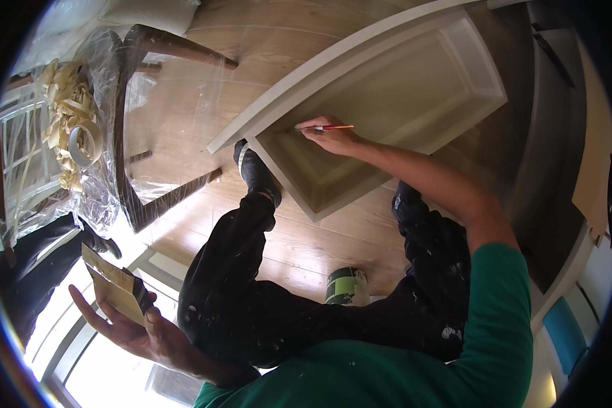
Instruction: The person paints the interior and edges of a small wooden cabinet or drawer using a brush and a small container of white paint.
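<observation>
My right hand (330,135) pinches a thin red-handled paintbrush (338,127), its tip side at the left end of a large greyish-beige framed panel (401,95). Fingers partly hide where the brush meets the recessed surface. The panel slants over the floor in front of my feet. Low on the left, my left hand (146,333) is raised, its thumb and fingers around a small pale folded carton-like piece (115,285) with a dark end. I cannot make out what is inside it.
Wrapped in clear plastic film, a wooden chair frame (126,129) stands at the left. Crumpled masking tape (68,102) and a tape roll (85,144) lie there. A green tub (347,285) sits between my legs. Another person's dark-trousered leg (41,262) shows at the left.
</observation>
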### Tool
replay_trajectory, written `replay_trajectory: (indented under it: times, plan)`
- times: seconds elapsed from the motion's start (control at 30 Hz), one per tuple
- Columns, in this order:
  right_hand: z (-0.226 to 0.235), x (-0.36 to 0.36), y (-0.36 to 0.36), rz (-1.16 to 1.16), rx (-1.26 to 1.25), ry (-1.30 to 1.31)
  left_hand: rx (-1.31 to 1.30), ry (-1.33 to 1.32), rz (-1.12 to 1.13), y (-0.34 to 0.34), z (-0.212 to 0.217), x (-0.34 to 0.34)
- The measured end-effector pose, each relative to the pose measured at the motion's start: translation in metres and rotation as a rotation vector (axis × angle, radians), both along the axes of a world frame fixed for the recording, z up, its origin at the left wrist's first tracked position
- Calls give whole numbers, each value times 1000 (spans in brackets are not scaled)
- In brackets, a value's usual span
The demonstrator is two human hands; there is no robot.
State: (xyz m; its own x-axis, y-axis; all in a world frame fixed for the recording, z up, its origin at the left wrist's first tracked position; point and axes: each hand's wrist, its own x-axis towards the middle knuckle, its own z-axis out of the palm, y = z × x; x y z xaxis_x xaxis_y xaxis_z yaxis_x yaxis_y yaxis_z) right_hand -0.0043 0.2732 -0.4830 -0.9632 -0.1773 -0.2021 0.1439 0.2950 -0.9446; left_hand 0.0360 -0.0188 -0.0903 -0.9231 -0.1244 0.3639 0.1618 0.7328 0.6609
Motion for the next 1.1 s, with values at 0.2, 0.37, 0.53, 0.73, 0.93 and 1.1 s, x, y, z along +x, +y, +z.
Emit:
replay_trajectory:
  times: [0.2, 0.37, 0.53, 0.73, 0.93, 1.1]
  plan:
    - [7, 9, 18, 190, 121, -63, -16, 13, 2, -2, 1, -2]
    - [2, 6, 24, 264, 27, -122, -29, 16, -8, 1, 0, -3]
    - [2, -14, 9, 92, 26, 37, -42, 22, -12, -3, 3, -2]
    - [7, 0, 13, 144, 87, 34, -86, 69, 33, -3, -6, -6]
    - [19, 33, 29, 295, 37, -138, -67, 60, 4, 0, -7, -10]
    - [31, 46, 28, 403, 30, -236, -73, 44, 8, 1, -2, -6]
